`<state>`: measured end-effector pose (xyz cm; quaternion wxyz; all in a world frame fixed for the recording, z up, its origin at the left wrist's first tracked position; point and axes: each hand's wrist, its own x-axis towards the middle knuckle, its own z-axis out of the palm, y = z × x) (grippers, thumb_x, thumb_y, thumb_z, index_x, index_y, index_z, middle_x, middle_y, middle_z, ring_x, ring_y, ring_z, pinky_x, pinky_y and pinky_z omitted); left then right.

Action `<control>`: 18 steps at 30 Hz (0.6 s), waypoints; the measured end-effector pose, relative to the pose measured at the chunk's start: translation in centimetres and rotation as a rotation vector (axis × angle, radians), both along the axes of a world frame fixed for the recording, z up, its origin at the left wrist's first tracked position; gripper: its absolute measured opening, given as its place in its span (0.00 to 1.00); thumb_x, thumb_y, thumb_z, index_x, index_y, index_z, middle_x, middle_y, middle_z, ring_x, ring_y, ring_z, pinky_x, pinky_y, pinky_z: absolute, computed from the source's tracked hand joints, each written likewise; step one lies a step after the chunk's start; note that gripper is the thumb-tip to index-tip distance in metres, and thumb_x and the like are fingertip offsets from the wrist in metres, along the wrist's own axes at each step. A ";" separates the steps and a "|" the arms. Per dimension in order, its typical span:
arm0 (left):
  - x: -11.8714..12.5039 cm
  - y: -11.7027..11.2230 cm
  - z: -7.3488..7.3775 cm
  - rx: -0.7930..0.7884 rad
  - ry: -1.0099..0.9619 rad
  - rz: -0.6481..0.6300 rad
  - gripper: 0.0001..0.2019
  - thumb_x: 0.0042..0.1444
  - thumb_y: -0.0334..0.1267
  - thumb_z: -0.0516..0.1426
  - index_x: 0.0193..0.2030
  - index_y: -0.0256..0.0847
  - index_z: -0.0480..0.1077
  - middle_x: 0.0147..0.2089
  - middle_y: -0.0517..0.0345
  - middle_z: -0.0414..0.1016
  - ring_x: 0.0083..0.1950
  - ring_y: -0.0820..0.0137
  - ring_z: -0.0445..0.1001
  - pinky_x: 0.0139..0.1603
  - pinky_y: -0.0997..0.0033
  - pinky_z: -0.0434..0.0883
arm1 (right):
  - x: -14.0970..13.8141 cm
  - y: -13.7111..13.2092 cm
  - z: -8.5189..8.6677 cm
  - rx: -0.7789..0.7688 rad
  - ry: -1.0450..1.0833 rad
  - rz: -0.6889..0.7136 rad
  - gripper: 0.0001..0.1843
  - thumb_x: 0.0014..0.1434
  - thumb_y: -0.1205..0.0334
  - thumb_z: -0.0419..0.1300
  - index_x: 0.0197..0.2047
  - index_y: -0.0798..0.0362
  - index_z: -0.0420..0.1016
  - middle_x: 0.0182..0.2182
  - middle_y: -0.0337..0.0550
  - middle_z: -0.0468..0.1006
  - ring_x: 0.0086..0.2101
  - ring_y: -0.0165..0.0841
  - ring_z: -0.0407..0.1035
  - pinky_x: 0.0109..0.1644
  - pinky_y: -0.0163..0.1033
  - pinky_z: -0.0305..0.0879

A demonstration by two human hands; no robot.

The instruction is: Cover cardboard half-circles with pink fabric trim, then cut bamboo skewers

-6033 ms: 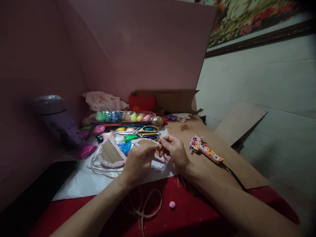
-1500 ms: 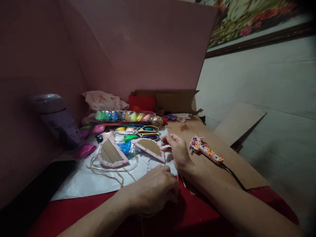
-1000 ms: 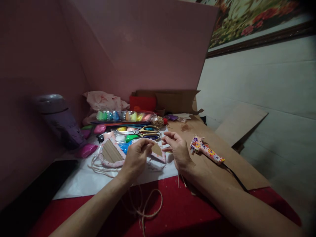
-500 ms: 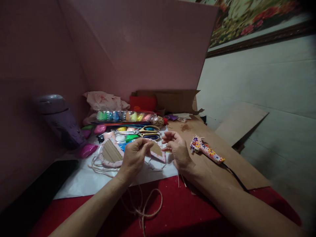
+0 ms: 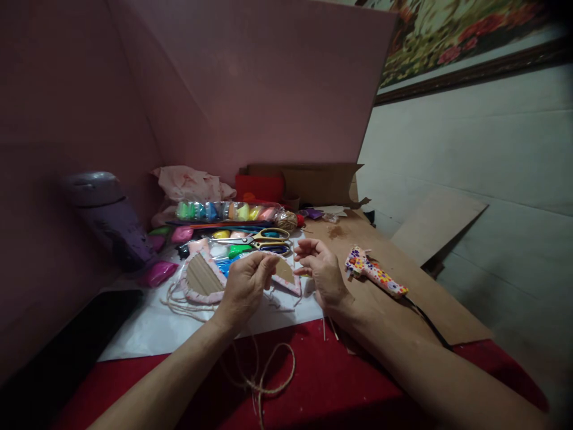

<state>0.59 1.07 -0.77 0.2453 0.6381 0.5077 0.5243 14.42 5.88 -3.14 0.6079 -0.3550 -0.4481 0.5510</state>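
Note:
My left hand is raised over the white paper, its thumb and forefinger pinched together. Whatever those fingertips hold is too small to make out. Facing it, my right hand has its curved fingers apart, with nothing visible between them. Behind the left hand lies a cardboard piece edged in pink cloth, partly hidden. A second cloth-edged cardboard piece lies to its left, beside loops of twine. More twine hangs in a loop below the hands, over the red cloth.
Scissors lie on several bags of coloured clay. At right, a flower-covered glue gun with a black cord rests on a cardboard sheet. A purple bottle stands at left, near a dark flat object. A twine ball sits behind.
Both hands keep almost the same place and pose. The fingertips of my left hand have shifted very slightly.

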 end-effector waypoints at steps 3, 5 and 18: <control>0.0 0.0 -0.1 -0.006 0.017 -0.011 0.21 0.56 0.47 0.51 0.15 0.40 0.59 0.15 0.65 0.57 0.19 0.77 0.55 0.23 0.75 0.54 | 0.0 -0.1 0.1 -0.008 -0.002 0.003 0.16 0.38 0.68 0.56 0.35 0.52 0.68 0.31 0.38 0.70 0.30 0.30 0.65 0.23 0.30 0.65; -0.1 0.0 -0.2 -0.013 0.034 -0.014 0.22 0.56 0.48 0.51 0.15 0.40 0.57 0.15 0.65 0.55 0.19 0.77 0.53 0.22 0.75 0.53 | 0.0 -0.1 0.2 -0.009 -0.002 0.003 0.15 0.39 0.67 0.58 0.35 0.53 0.68 0.30 0.38 0.70 0.30 0.30 0.65 0.23 0.30 0.65; -0.3 0.8 -0.6 -0.076 -0.085 0.054 0.14 0.48 0.45 0.58 0.20 0.37 0.67 0.17 0.63 0.66 0.20 0.76 0.62 0.24 0.76 0.59 | 0.1 -0.3 0.2 0.018 -0.015 0.020 0.15 0.45 0.54 0.64 0.34 0.53 0.70 0.29 0.38 0.70 0.29 0.29 0.65 0.23 0.30 0.65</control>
